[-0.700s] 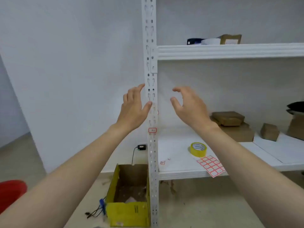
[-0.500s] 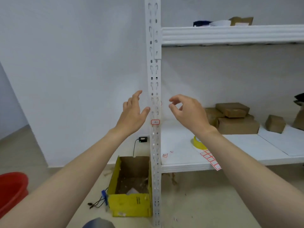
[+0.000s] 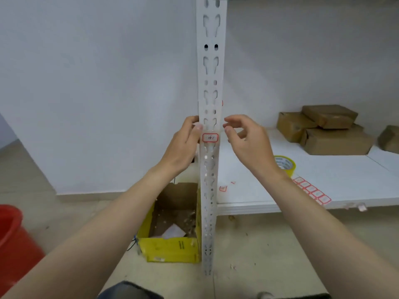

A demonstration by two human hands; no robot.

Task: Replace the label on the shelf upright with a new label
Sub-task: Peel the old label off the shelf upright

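Note:
A white slotted shelf upright [image 3: 210, 83] runs down the middle of the view. A small red-bordered label [image 3: 210, 138] with handwriting is stuck on its front face. My left hand [image 3: 183, 143] rests against the upright's left edge, thumb tip just above and left of the label. My right hand [image 3: 246, 139] hovers just right of the upright, thumb and forefinger curled close together with nothing between them. A sheet of blank red-bordered labels [image 3: 312, 189] lies at the front of the lower shelf [image 3: 248, 197]. A loose peeled label [image 3: 223, 188] lies near the upright.
A roll of yellow tape [image 3: 284, 164] sits on the lower shelf behind my right wrist. Brown cardboard parcels [image 3: 323, 128] are stacked at the back right. An open yellow carton [image 3: 172, 225] stands on the floor left of the upright. A red bucket [image 3: 15, 242] is at far left.
Both hands came down along the upright to the level of the label. My left hand now touches the upright's edge. The view tilted down and moved closer.

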